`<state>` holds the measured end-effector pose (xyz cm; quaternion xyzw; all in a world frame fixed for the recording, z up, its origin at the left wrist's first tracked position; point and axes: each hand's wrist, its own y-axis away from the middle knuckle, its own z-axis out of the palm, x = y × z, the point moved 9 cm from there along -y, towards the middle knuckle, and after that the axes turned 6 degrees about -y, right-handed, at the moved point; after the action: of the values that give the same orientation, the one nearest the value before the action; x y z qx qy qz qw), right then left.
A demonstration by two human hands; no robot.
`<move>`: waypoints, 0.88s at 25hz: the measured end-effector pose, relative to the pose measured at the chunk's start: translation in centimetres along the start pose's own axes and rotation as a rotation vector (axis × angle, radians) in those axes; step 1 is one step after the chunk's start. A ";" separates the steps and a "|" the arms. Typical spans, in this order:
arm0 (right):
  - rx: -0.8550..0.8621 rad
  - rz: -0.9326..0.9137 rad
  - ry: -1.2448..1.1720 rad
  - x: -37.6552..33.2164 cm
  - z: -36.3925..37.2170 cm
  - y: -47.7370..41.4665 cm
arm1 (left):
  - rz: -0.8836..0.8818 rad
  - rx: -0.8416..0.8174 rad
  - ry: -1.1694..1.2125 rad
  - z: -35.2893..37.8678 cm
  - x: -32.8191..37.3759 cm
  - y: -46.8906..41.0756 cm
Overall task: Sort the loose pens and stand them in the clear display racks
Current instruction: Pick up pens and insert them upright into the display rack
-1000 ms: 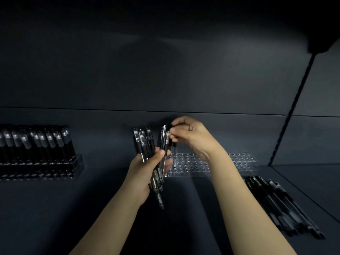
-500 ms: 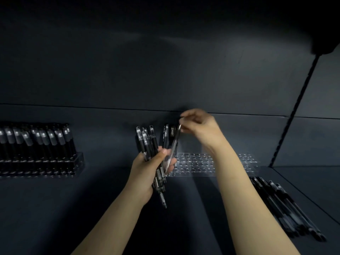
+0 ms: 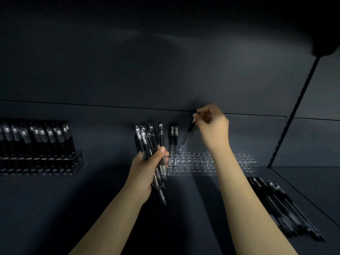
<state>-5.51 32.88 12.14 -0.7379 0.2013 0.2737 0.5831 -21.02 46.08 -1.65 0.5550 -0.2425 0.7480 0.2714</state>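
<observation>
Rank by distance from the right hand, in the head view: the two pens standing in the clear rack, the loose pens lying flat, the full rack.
1. The two standing pens, just left of the right hand.
2. The loose pens, lying lower right.
3. The full rack, far left.

The full rack (image 3: pixel 78 161) runs off the left edge; loose pens (image 3: pixel 276 205) blur.
</observation>
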 end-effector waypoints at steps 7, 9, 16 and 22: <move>-0.068 -0.165 0.153 -1.7 1.4 0.5 | 0.017 0.002 0.005 -0.2 0.0 -0.2; -0.214 -0.096 0.205 -0.3 2.9 0.8 | 0.020 0.002 0.009 -0.1 0.1 -0.2; -0.272 0.059 0.024 -0.6 2.8 1.1 | 0.013 -0.017 0.022 0.1 0.3 -0.1; -0.625 0.357 -0.549 -1.7 6.4 3.5 | 0.038 -0.095 0.026 1.6 1.0 0.7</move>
<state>-10.09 38.17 9.52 -0.7322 0.0711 0.6034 0.3079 -20.64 44.60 -0.26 0.5269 -0.2849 0.7478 0.2864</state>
